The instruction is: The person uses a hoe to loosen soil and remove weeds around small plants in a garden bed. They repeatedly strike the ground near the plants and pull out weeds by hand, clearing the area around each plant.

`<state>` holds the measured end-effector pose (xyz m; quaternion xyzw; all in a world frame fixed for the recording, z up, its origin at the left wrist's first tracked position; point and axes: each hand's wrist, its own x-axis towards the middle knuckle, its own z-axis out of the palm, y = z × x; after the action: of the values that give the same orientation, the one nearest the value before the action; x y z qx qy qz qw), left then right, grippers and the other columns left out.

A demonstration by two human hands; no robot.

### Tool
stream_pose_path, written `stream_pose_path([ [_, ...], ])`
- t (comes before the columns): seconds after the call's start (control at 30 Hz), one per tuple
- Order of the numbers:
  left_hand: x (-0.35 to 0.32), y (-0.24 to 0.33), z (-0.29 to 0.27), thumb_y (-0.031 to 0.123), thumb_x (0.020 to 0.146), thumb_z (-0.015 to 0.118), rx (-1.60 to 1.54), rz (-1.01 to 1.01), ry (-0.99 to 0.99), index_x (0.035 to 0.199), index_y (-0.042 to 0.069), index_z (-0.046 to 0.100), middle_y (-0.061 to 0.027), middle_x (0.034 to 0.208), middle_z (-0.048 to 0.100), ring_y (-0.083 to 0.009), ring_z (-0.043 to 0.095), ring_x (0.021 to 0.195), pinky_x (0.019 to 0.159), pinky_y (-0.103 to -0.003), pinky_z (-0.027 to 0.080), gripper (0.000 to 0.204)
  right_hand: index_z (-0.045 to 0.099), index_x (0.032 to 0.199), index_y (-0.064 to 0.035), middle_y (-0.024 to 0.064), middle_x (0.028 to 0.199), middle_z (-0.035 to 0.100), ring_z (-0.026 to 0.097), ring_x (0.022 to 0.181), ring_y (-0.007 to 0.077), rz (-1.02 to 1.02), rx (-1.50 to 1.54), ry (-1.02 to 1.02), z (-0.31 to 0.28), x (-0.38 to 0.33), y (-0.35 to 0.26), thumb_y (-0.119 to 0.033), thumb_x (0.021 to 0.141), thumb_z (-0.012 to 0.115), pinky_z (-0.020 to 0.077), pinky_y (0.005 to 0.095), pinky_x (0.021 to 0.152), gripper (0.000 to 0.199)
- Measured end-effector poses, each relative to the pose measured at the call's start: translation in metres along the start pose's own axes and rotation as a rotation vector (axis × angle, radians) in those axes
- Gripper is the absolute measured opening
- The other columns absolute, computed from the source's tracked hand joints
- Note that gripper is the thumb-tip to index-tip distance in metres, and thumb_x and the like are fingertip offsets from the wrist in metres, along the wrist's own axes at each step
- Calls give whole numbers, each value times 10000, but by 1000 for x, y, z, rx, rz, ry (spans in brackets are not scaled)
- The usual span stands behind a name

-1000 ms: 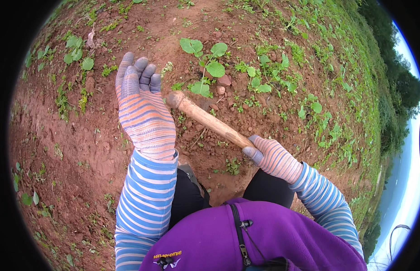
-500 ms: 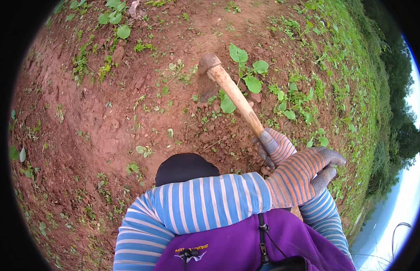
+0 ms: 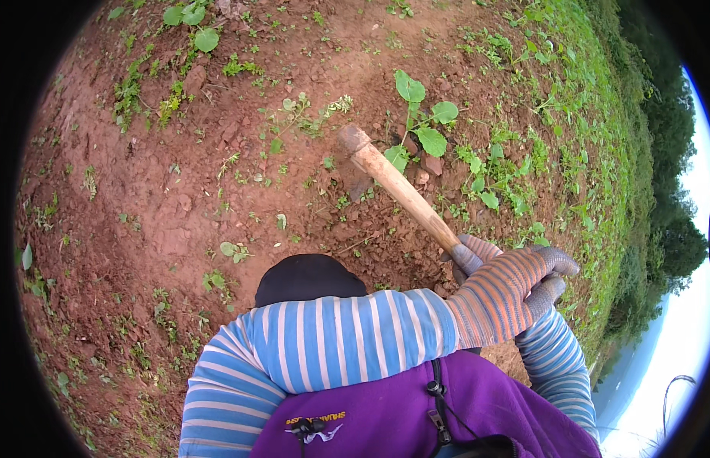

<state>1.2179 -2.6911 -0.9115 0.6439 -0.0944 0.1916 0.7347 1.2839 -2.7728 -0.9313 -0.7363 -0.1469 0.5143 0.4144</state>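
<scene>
My right hand [image 3: 471, 258], in a grey-and-orange striped work glove, is closed around the wooden handle of a short hoe [image 3: 408, 197]. The handle slants up and left to a rusty, soil-coated head, its blade low against the reddish soil. My left hand [image 3: 504, 294], in a matching glove, crosses over my right wrist and covers part of it. Its grey-coated fingers are curled, with thumb and fingertips toward the right; what they close on is hidden. A leafy green plant [image 3: 424, 126] stands just right of the hoe head.
Reddish soil [image 3: 172, 221] with small weeds spreads around. Thicker green growth [image 3: 592, 175] lies on the right, with dark trees [image 3: 679, 252] beyond. A rounded black shape [image 3: 309, 281] shows above my striped left sleeve [image 3: 347, 332]. Purple clothing [image 3: 370, 412] fills the lower middle.
The hoe head has come down toward me, lower against the soil. Both hands have shifted slightly, the right one down and to the right, still around the handle.
</scene>
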Motion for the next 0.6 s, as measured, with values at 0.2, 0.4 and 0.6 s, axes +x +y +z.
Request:
stream_pose_path([
  [0.2, 8, 2, 2, 191, 940, 530, -188, -8, -35, 1229, 43, 561, -150, 1027, 644, -320, 636, 969, 857, -405, 497, 327, 608, 1035, -65, -40, 658, 487, 401, 566, 71, 107, -228, 139, -14, -1, 27, -376, 999, 556, 349, 253, 503, 317],
  [0.4, 6, 0, 4, 174, 906, 573, -260, -98, -26, 1228, 44, 564, -141, 1012, 639, -314, 635, 951, 833, -401, 498, 346, 597, 1027, -63, -18, 657, 503, 437, 576, 94, 11, -172, 35, -24, -24, 27, -397, 996, 552, 380, 281, 523, 338],
  [0.6, 4, -5, 9, 177, 939, 574, -134, 41, -66, 1243, 5, 547, -97, 976, 639, -232, 642, 900, 779, -362, 520, 350, 585, 1018, -61, 3, 656, 518, 472, 587, 116, -135, -302, -235, 31, 41, 25, -417, 993, 548, 410, 310, 542, 359],
])
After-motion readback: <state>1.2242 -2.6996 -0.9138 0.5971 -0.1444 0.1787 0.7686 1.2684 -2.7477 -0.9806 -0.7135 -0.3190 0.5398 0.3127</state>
